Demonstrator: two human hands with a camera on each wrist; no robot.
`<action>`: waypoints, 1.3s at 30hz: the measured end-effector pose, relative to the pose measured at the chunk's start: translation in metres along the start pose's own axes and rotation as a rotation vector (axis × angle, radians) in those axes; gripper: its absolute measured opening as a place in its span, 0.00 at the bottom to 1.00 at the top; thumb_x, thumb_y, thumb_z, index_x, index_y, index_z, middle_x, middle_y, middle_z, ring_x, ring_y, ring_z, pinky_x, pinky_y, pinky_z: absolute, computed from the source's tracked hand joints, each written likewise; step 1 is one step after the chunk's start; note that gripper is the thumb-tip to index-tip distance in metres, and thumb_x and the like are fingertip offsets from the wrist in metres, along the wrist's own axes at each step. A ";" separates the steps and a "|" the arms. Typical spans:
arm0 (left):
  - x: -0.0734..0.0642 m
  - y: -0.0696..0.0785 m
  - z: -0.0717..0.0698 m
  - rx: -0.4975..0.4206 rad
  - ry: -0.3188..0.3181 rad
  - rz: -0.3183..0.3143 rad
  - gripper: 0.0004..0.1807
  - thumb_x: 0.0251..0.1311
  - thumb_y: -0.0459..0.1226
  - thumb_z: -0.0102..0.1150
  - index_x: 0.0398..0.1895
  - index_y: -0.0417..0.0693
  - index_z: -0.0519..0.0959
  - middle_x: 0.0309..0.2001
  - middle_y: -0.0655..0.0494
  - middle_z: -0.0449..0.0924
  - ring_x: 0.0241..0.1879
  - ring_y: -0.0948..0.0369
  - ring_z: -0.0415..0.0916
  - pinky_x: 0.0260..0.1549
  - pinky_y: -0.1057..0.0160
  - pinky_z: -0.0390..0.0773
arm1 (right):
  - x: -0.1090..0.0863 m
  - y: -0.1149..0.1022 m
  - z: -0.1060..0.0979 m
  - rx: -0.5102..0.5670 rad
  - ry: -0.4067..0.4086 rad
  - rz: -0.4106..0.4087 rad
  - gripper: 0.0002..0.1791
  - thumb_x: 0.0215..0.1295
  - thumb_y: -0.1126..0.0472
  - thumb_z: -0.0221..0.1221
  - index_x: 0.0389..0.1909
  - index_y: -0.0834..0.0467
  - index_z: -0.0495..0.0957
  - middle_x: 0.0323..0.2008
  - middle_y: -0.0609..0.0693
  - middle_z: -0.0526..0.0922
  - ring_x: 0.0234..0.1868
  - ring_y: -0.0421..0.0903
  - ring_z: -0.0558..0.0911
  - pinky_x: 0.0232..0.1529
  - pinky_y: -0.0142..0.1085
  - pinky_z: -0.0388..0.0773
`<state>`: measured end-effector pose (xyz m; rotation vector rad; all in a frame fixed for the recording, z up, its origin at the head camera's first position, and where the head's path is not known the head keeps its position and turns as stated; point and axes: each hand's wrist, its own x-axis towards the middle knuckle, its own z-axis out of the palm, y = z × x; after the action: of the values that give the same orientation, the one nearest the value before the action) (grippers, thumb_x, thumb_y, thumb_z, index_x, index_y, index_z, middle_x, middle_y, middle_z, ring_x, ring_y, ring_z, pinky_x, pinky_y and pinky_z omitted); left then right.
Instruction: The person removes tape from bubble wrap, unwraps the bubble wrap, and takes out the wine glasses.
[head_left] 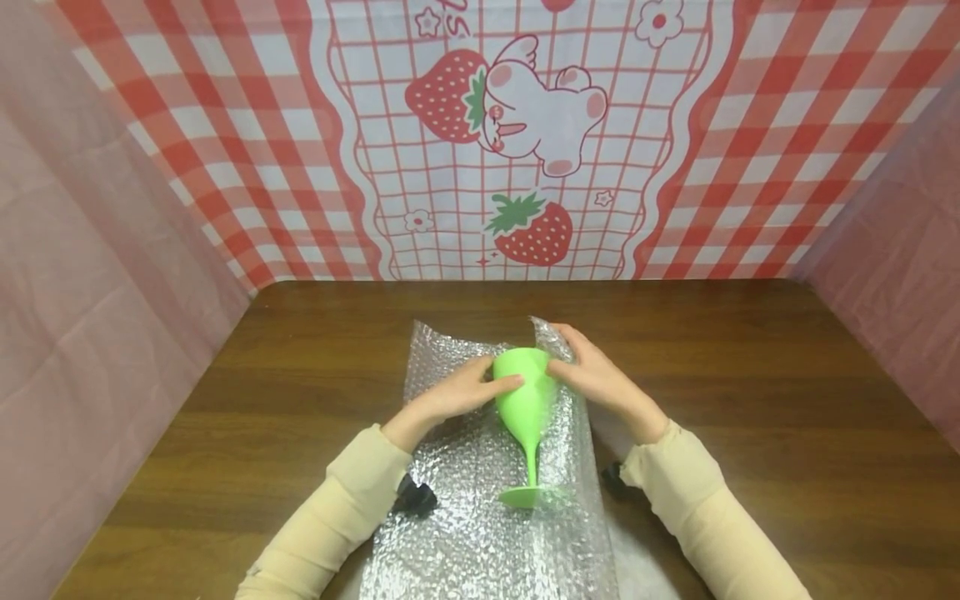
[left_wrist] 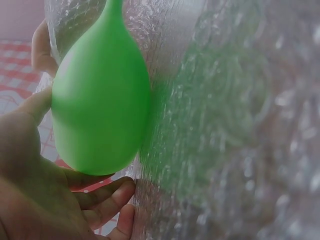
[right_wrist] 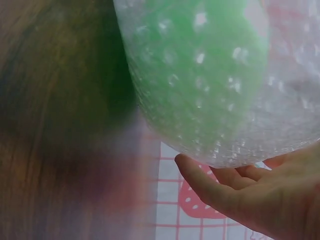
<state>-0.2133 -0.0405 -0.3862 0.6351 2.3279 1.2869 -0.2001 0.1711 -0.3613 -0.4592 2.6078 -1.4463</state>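
A bright green plastic goblet (head_left: 522,408) lies on a sheet of bubble wrap (head_left: 465,533), rim away from me and round foot toward me. My left hand (head_left: 461,389) grips the bowl by its left side, thumb over the front. In the left wrist view, the fingers of that hand curl by the rim of the goblet (left_wrist: 100,110). With my right hand (head_left: 600,379), I hold the wrap's right part, folded up against the bowl. In the right wrist view, the bubble wrap (right_wrist: 200,100) covers the green bowl, and the right hand (right_wrist: 255,195) is at its edge.
Under everything is a brown wooden table (head_left: 247,433). A red-and-white checked cloth (head_left: 750,150) with strawberry prints hangs behind it, with pink curtains (head_left: 97,275) at the sides. Something white (head_left: 637,558) shows beneath the wrap near the front. Black straps (head_left: 415,497) hang at the sleeves.
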 end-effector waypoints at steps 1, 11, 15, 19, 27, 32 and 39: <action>0.000 0.000 0.000 -0.002 0.000 0.003 0.29 0.60 0.55 0.49 0.59 0.50 0.67 0.50 0.53 0.76 0.52 0.58 0.72 0.54 0.50 0.69 | 0.000 0.000 -0.001 0.003 0.000 -0.005 0.34 0.56 0.64 0.51 0.65 0.63 0.55 0.61 0.63 0.63 0.61 0.59 0.64 0.60 0.56 0.60; 0.000 -0.001 0.002 0.013 0.009 0.000 0.31 0.60 0.56 0.48 0.60 0.48 0.67 0.53 0.50 0.75 0.54 0.56 0.71 0.54 0.48 0.69 | -0.005 -0.002 -0.005 -0.009 -0.011 -0.011 0.35 0.56 0.65 0.51 0.66 0.64 0.52 0.64 0.65 0.59 0.64 0.61 0.60 0.61 0.58 0.56; 0.000 -0.001 0.001 0.017 0.008 0.016 0.30 0.60 0.55 0.48 0.60 0.47 0.67 0.51 0.51 0.76 0.53 0.57 0.72 0.54 0.50 0.69 | -0.007 -0.002 -0.007 -0.038 -0.006 -0.013 0.36 0.56 0.65 0.51 0.67 0.61 0.52 0.65 0.62 0.59 0.65 0.60 0.59 0.61 0.59 0.57; 0.001 -0.001 0.001 0.019 0.013 0.021 0.29 0.60 0.55 0.48 0.59 0.47 0.67 0.51 0.51 0.76 0.53 0.56 0.72 0.54 0.50 0.69 | -0.010 -0.006 -0.010 -0.093 0.032 -0.004 0.34 0.56 0.62 0.52 0.66 0.61 0.55 0.62 0.62 0.64 0.61 0.59 0.65 0.59 0.56 0.62; -0.011 0.018 -0.002 0.018 0.023 0.010 0.28 0.62 0.50 0.49 0.60 0.42 0.66 0.54 0.44 0.73 0.55 0.50 0.70 0.54 0.47 0.68 | -0.016 -0.011 -0.012 -0.205 0.108 0.031 0.33 0.56 0.58 0.54 0.63 0.61 0.59 0.55 0.61 0.73 0.54 0.56 0.73 0.54 0.50 0.70; -0.011 0.018 -0.002 0.002 0.013 0.004 0.26 0.63 0.46 0.48 0.60 0.41 0.66 0.54 0.42 0.73 0.55 0.48 0.69 0.55 0.45 0.67 | -0.019 -0.011 -0.013 -0.199 0.076 -0.013 0.31 0.58 0.60 0.53 0.64 0.60 0.58 0.55 0.61 0.72 0.54 0.56 0.73 0.53 0.51 0.71; 0.000 -0.001 0.001 0.015 0.028 0.012 0.29 0.61 0.52 0.49 0.60 0.46 0.66 0.54 0.47 0.74 0.55 0.53 0.70 0.54 0.48 0.69 | -0.021 -0.013 -0.017 -0.170 0.015 -0.024 0.31 0.62 0.64 0.47 0.67 0.58 0.54 0.65 0.60 0.60 0.65 0.57 0.60 0.61 0.55 0.60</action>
<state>-0.2133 -0.0407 -0.3874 0.6408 2.3615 1.2932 -0.1820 0.1847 -0.3421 -0.5020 2.7589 -1.2439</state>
